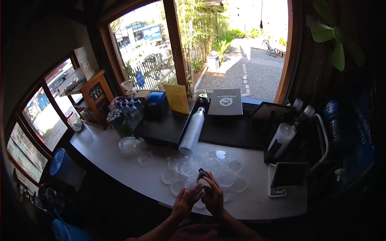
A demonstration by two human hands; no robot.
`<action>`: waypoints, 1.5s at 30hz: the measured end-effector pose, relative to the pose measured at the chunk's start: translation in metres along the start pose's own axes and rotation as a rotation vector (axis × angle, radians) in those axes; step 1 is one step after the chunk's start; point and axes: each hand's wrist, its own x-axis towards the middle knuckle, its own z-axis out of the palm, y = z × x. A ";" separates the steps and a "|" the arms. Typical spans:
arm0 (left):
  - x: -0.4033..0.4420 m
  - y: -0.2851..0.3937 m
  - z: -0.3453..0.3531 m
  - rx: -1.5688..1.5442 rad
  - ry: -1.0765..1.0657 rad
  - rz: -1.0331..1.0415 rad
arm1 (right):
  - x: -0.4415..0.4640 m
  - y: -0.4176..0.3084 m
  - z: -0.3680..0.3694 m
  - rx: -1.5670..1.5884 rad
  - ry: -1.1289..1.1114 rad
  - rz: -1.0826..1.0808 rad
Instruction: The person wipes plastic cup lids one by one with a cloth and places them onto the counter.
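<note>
Close to the counter's front edge, my left hand (183, 204) pinches the rim of a clear plastic lid (196, 194). Against that lid my right hand (214, 196) presses a bunched cloth (203, 184), pale with a dark upper part, its fingers closed around it. Many clear round lids (185, 166) lie loose and overlapping on the pale counter just beyond both hands. Behind them, a long stack of cups (192, 130) lies on its side, leaning up onto a black raised shelf. My hands cover part of the held lid.
More clear lids or cups (130, 145) sit to the left on the counter (100, 154). A tablet-like device on a white stand (276, 180) is at right, near a white bottle (281, 136). A black menu (225, 102), yellow card (177, 99) and water bottles (134, 113) line the window side.
</note>
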 end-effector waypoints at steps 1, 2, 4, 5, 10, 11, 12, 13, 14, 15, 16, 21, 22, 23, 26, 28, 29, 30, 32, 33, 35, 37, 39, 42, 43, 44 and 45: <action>0.000 -0.011 -0.003 0.031 -0.019 0.035 | -0.002 0.000 0.000 -0.044 -0.034 -0.046; 0.001 -0.019 -0.006 0.064 -0.039 0.069 | -0.006 0.001 0.000 -0.086 -0.068 -0.090; 0.003 -0.015 0.004 0.041 0.048 0.068 | -0.027 0.011 -0.004 -0.253 -0.200 -0.202; 0.006 -0.014 0.004 0.063 0.055 0.078 | -0.032 0.009 -0.012 -0.190 -0.265 -0.194; -0.014 -0.049 -0.002 0.244 -0.114 -0.043 | -0.031 0.021 -0.052 0.084 0.119 0.157; -0.021 -0.053 0.010 0.292 -0.111 -0.095 | -0.028 0.016 -0.051 0.219 0.242 0.267; -0.019 -0.067 0.000 0.307 -0.155 -0.098 | -0.031 0.012 -0.048 0.022 0.170 0.144; -0.012 -0.070 -0.005 0.241 -0.169 -0.075 | -0.037 0.008 -0.044 -0.176 0.097 0.024; -0.005 -0.070 -0.005 0.172 -0.182 -0.051 | -0.044 0.007 -0.043 -0.376 0.020 -0.097; -0.004 -0.045 0.029 0.191 -0.075 -0.078 | -0.054 0.013 -0.041 -0.301 -0.049 -0.122; 0.007 -0.040 0.021 0.183 -0.079 -0.024 | -0.057 0.011 -0.040 -0.186 -0.120 -0.113; 0.005 -0.055 0.016 0.254 -0.150 -0.083 | -0.044 0.008 -0.044 0.259 0.171 0.233; 0.001 -0.061 0.016 0.322 -0.219 -0.128 | -0.039 0.013 -0.042 0.353 0.251 0.265; -0.010 -0.061 0.019 0.397 -0.241 -0.100 | -0.039 0.013 -0.042 0.133 0.188 0.139; 0.000 -0.039 0.030 0.289 -0.167 -0.094 | -0.042 0.011 -0.037 -0.208 0.048 -0.043; 0.004 -0.038 0.019 0.313 -0.215 -0.061 | -0.044 0.010 -0.036 -0.201 -0.003 -0.026; 0.005 -0.035 0.025 0.315 -0.211 -0.049 | -0.042 0.013 -0.036 -0.129 -0.012 0.012; 0.007 -0.032 0.028 0.319 -0.209 -0.032 | -0.038 0.016 -0.036 -0.057 -0.022 0.046; 0.011 -0.030 0.021 0.318 -0.227 -0.087 | -0.030 0.012 -0.041 0.046 -0.051 0.158; 0.013 -0.026 0.020 0.335 -0.236 -0.132 | -0.028 0.012 -0.043 0.099 -0.060 0.216; 0.012 -0.023 0.018 0.372 -0.280 -0.201 | -0.025 0.016 -0.046 0.156 0.017 0.221; 0.010 -0.023 0.018 0.375 -0.288 -0.191 | -0.018 0.008 -0.040 0.050 0.069 0.132; 0.006 -0.021 0.035 0.305 -0.191 -0.139 | -0.020 0.003 -0.031 -0.123 0.106 -0.057; 0.021 -0.023 0.016 0.115 -0.055 0.039 | -0.027 0.002 -0.028 -0.158 -0.160 -0.242; 0.023 -0.012 0.024 0.148 0.003 0.094 | -0.029 -0.005 -0.025 -0.207 -0.240 -0.274; 0.021 -0.006 0.024 0.118 0.019 0.104 | -0.033 -0.001 -0.023 -0.165 -0.191 -0.218; 0.017 -0.006 0.027 0.123 -0.005 0.101 | -0.035 0.008 -0.021 -0.125 -0.140 -0.169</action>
